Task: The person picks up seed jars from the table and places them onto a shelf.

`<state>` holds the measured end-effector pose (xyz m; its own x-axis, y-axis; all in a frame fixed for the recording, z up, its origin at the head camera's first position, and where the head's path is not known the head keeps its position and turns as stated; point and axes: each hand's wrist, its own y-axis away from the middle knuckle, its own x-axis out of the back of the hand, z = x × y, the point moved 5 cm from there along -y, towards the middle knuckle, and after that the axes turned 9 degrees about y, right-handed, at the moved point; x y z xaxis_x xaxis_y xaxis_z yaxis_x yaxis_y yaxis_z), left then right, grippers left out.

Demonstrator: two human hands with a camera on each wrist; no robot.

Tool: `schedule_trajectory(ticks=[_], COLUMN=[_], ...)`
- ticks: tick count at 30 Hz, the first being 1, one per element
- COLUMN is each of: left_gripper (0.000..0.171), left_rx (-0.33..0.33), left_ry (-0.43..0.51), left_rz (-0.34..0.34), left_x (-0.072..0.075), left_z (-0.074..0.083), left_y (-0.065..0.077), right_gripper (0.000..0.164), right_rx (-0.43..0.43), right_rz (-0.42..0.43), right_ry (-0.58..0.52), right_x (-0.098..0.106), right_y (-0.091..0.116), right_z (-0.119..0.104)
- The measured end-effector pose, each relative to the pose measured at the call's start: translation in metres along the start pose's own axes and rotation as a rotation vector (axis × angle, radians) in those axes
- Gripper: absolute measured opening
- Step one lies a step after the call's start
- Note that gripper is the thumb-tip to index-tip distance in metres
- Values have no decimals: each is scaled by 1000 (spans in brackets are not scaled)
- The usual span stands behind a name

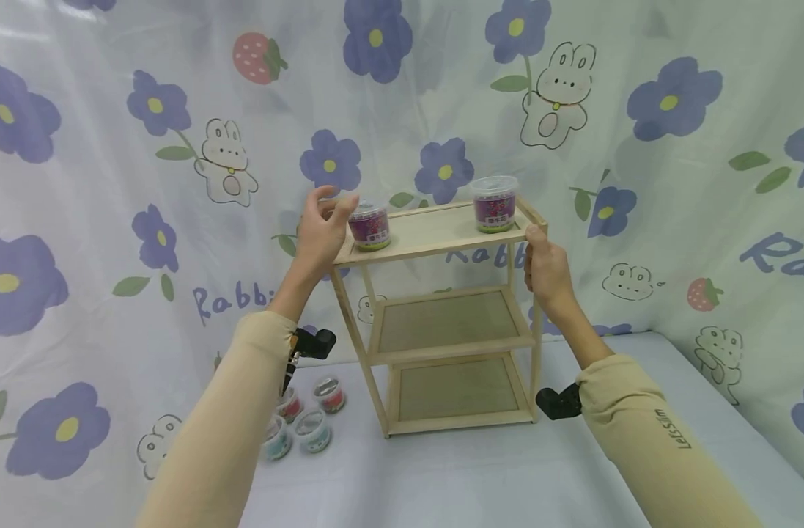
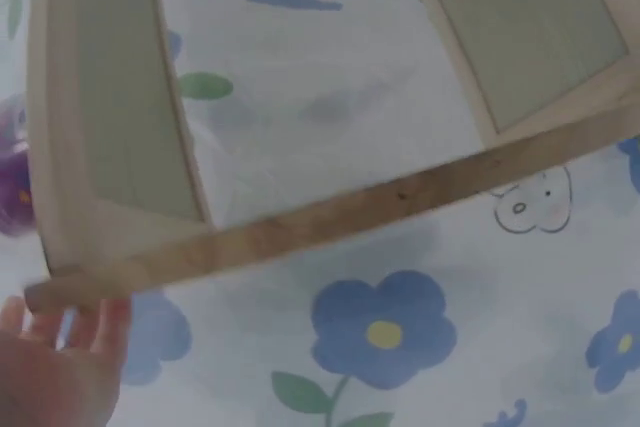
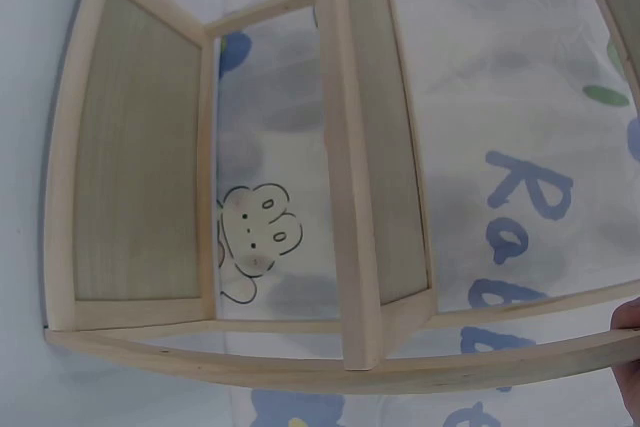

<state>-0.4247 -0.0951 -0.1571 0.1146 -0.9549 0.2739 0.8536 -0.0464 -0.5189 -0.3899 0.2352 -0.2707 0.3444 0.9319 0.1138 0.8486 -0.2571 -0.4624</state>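
Note:
A three-tier wooden shelf rack (image 1: 461, 352) stands on the table, its two lower tiers bare. On its top tier are two clear-lidded tubs with purple labels, one at the left (image 1: 370, 227) and one at the right (image 1: 495, 205). My right hand (image 1: 548, 268) grips the rack's upper right front corner; only its edge shows in the right wrist view. At the upper left corner is my left hand (image 1: 322, 231), its fingers bent loosely and its thumb beside the left tub. In the left wrist view its fingers (image 2: 112, 332) show at the post's end, partly hidden by the wood.
Several small lidded tubs, some with red labels (image 1: 329, 394) and some with light blue ones (image 1: 312, 430), stand on the white table (image 1: 467, 477) left of the rack. A curtain (image 1: 402, 110) with flowers and rabbits hangs behind.

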Motion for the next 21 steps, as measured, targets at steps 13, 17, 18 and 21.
schedule_trajectory(ticks=[13, 17, 18, 21], left_gripper=[56, 57, 57, 60], left_rx=[28, 91, 110, 162], left_ry=[6, 0, -4, -22], left_rz=[223, 227, 225, 214], left_x=[59, 70, 72, 78], left_z=[-69, -104, -112, -135], left_y=[34, 53, 58, 73], right_gripper=[57, 57, 57, 56], right_rx=[-10, -16, -18, -14], right_rz=[4, 5, 7, 8], right_ry=[-12, -9, -11, -22], right_x=[3, 2, 1, -1], right_y=[0, -1, -1, -2], right_z=[0, 3, 3, 3])
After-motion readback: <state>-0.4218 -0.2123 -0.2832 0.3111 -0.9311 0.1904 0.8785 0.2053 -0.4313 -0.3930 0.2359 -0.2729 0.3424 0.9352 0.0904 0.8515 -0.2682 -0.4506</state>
